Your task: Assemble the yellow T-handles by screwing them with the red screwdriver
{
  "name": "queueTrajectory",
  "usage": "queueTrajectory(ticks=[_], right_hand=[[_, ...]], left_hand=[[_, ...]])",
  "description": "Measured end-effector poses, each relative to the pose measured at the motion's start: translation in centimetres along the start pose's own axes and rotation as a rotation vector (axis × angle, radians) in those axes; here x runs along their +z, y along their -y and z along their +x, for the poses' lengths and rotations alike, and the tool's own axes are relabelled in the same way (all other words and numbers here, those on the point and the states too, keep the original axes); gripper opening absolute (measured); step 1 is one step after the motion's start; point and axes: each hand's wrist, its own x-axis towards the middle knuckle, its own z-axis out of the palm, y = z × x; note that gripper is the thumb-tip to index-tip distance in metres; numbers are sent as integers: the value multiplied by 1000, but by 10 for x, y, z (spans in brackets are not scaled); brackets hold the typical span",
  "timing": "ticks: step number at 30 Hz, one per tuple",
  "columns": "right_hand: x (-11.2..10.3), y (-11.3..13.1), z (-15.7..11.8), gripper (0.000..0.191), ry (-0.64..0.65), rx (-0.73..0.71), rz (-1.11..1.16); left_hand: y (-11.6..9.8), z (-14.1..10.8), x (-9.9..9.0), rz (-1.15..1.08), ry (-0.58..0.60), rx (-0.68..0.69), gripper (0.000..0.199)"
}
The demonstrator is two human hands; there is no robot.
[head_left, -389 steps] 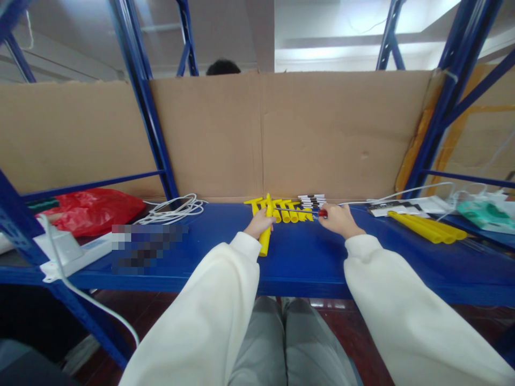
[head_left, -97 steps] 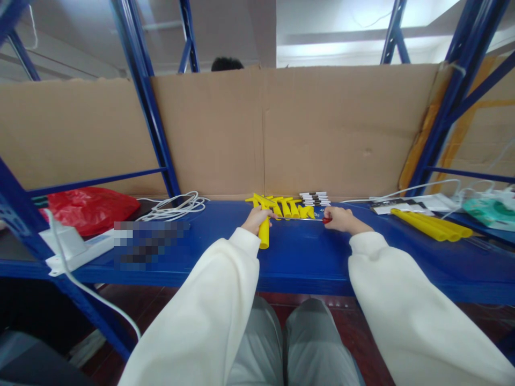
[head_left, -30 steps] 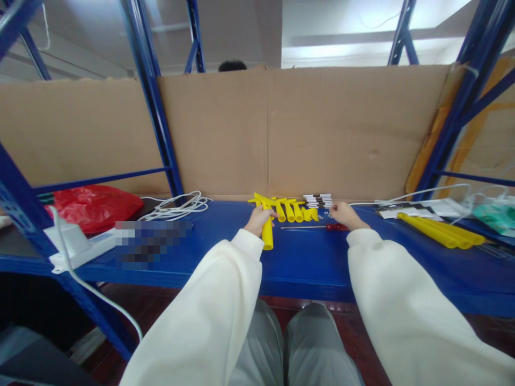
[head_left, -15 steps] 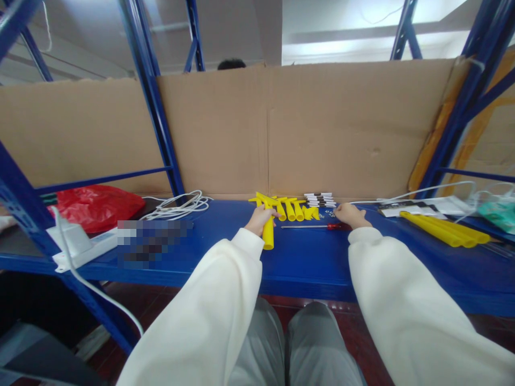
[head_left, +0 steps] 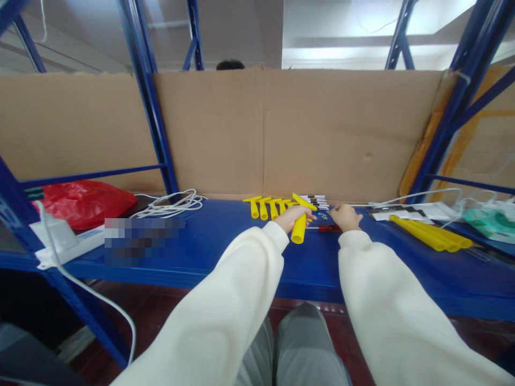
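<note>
My left hand is closed round a yellow T-shaped plastic tube, its round open end facing me and its crossbar tilted beyond my fingers. Over the blue shelf, my right hand has its fingertips drawn together beside a scatter of tiny metal parts, perhaps screws. Whether it pinches one is too small to see. A screwdriver with a red handle lies between the hands, its shaft partly behind the yellow tube. Several more yellow T-shaped tubes stand in a row to the left, some hidden by my left hand.
Black-and-white sticks lie behind the hands, against a cardboard wall. Long yellow tubes rest at right. On the left are coiled white cable, a red bag and a power strip. Blue posts flank the shelf.
My left hand has moved right with the yellow T-shaped tube, closer to my right hand, and the tube has tilted. The right hand stays by the tiny parts. The view has shifted slightly.
</note>
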Motion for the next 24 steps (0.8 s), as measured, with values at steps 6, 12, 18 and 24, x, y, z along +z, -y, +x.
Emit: queueTrajectory(ticks=[6, 12, 18, 24], right_hand=[[0, 4, -3, 35, -1, -11, -1], [-2, 9, -9, 35, 15, -26, -17], [-3, 9, -9, 35, 28, -30, -35], [1, 8, -2, 28, 135, -106, -76]], left_hand=[[-2, 12, 25, -3, -19, -105, 19], [2, 23, 21, 13, -55, -84, 17], [2, 24, 16, -22, -20, -70, 17], [-7, 14, 1, -105, -87, -57, 14]])
